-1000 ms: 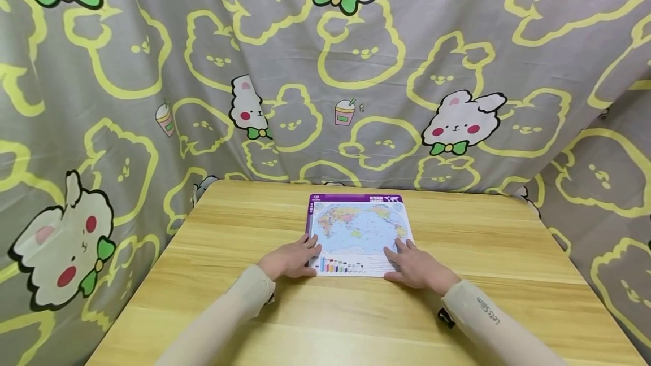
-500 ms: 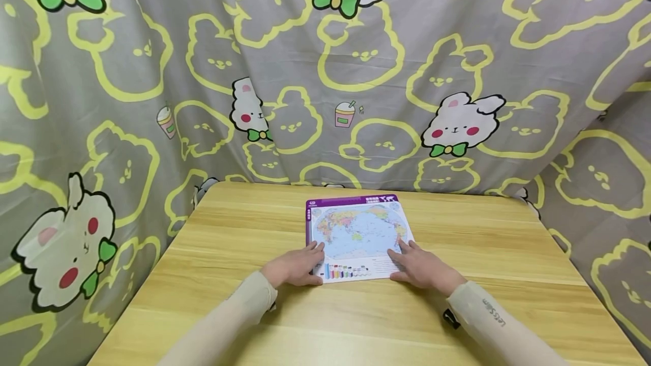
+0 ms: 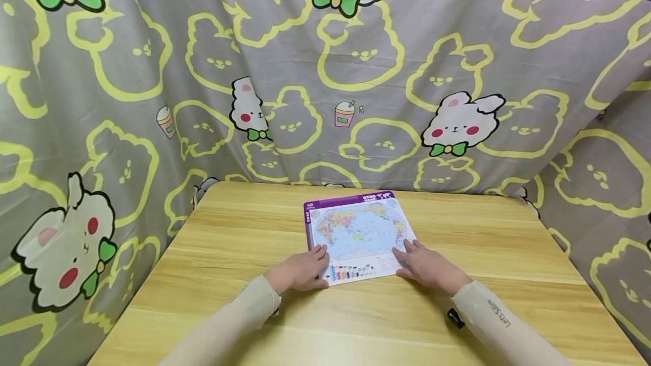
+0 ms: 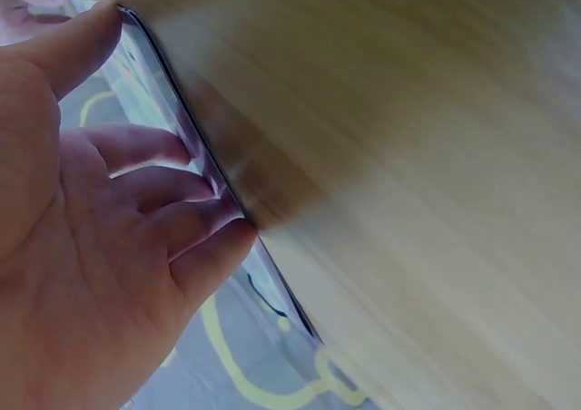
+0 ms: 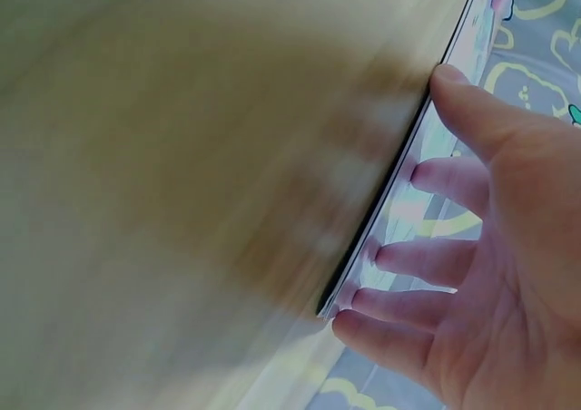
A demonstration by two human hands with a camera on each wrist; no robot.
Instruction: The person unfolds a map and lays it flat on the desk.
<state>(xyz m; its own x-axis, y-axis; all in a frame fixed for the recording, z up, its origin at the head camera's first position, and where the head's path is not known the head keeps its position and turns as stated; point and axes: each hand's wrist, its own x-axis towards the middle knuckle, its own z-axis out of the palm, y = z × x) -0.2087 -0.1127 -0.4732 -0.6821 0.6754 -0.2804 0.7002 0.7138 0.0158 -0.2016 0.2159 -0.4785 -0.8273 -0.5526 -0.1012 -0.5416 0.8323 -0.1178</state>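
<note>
A thin world map mat (image 3: 361, 227) with a purple top band lies on the wooden table, turned slightly counterclockwise. My left hand (image 3: 301, 269) rests on its near left corner, fingertips on the printed face and thumb at the front edge. On the near right corner, my right hand (image 3: 428, 265) touches it the same way, fingers spread. Both wrist views show the mat's dark thin edge (image 4: 186, 111) low against the table, with the fingertips (image 5: 392, 258) pressing on its glossy top. Neither hand's fingers curl round it.
The pale wooden table (image 3: 229, 225) extends on all sides of the mat. A grey curtain (image 3: 300, 66) printed with yellow outlines and white rabbits hangs behind and along both sides. Beige sleeves (image 3: 490, 309) cover both forearms, with a small black item (image 3: 455, 318) below the right wrist.
The map mat has rotated counterclockwise from nearly straight, its left side coming nearer and its top shifting left. Both hands have moved with it, slightly to the right.
</note>
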